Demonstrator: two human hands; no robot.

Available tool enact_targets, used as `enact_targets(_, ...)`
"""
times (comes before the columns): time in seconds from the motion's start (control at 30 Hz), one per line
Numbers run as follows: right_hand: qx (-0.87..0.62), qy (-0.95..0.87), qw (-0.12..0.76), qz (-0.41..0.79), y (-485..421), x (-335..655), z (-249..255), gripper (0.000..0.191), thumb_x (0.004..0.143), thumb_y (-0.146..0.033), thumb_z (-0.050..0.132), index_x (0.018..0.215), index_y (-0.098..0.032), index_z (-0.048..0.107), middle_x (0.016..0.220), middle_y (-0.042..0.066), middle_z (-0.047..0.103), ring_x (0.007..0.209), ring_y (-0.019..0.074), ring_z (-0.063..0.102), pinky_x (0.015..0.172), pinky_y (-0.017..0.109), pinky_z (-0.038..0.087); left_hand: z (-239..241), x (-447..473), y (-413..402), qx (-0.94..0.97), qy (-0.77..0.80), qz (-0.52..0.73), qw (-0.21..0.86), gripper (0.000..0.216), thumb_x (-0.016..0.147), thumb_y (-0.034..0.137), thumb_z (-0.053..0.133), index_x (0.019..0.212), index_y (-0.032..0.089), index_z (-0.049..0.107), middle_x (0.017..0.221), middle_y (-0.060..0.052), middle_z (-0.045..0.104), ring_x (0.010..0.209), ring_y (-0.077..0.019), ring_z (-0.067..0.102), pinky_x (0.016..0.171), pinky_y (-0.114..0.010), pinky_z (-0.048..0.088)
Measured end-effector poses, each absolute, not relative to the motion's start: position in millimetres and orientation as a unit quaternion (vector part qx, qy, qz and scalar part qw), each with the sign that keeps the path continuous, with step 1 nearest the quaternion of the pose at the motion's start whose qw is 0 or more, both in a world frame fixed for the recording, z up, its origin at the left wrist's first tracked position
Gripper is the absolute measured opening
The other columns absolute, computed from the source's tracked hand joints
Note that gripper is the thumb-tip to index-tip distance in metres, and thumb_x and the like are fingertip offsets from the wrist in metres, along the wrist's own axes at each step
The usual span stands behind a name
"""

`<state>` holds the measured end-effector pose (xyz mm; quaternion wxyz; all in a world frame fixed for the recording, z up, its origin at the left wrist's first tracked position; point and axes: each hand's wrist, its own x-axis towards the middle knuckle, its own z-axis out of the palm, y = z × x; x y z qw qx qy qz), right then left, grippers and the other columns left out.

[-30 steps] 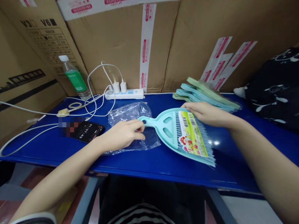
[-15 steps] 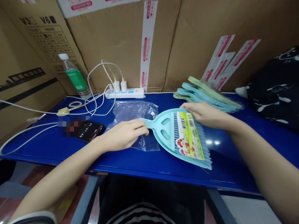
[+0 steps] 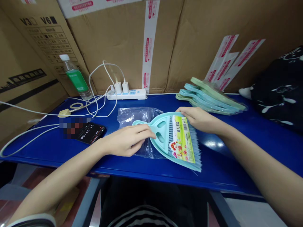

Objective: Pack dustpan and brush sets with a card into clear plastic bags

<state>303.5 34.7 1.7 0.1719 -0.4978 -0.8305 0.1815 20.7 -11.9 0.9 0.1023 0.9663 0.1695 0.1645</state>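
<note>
Head view: a blue table (image 3: 217, 167) spans the frame. Stacked dustpan sets (image 3: 208, 99) lie at its back edge, right of centre. One turquoise dustpan-and-brush set (image 3: 171, 137) is at mid-table, bristles toward the right end. A clear plastic bag (image 3: 130, 114) lies partly beneath its handle (image 3: 138, 122). The left hand (image 3: 127, 138) has fingers curled over that handle; tightness cannot be told. The right hand (image 3: 196, 119) grasps the set's far side.

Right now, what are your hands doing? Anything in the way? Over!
Left hand over the handle of the aqua dustpan set, grip unclear. Right hand on its far edge. Clear plastic bag partly underneath.
</note>
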Motion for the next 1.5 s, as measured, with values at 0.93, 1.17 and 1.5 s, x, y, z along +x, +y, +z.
enact_targets(0.93,-0.502,-0.830,0.161,0.183,32.6,305.4,0.0,0.021,0.088,-0.029,0.034,0.079,-0.025,0.053,0.074,0.005,0.065,0.070,0.0246,0.062,0.070,0.041,0.051,17.3,13.4,-0.3,0.794,0.586,-0.093,-0.131,0.032,0.095,0.028,0.039,0.101,0.016,0.068,0.083,-0.012,0.073,0.080,-0.0303,0.071,0.064,-0.033,0.049)
enact_targets(1.17,-0.538,-0.806,0.178,0.169,30.6,299.2,-0.6,0.017,0.087,-0.029,0.036,0.081,-0.026,0.052,0.075,0.005,0.063,0.072,0.0263,0.061,0.069,0.041,0.049,22.7,14.4,-0.5,0.788,0.609,-0.070,-0.058,0.043,0.099,0.034,0.037,0.071,0.018,0.066,0.077,-0.006,0.072,0.080,-0.0270,0.069,0.067,-0.032,0.047)
enact_targets(1.5,-0.508,-0.800,0.190,0.257,26.8,293.3,-2.3,0.023,0.085,-0.036,0.035,0.084,-0.022,0.052,0.086,0.011,0.064,0.080,0.0269,0.058,0.075,0.042,0.046,22.3,9.1,4.3,0.816,0.577,-0.016,0.036,0.036,0.094,0.026,0.039,0.064,0.019,0.058,0.064,-0.001,0.069,0.060,-0.0156,0.062,0.059,-0.025,0.039)
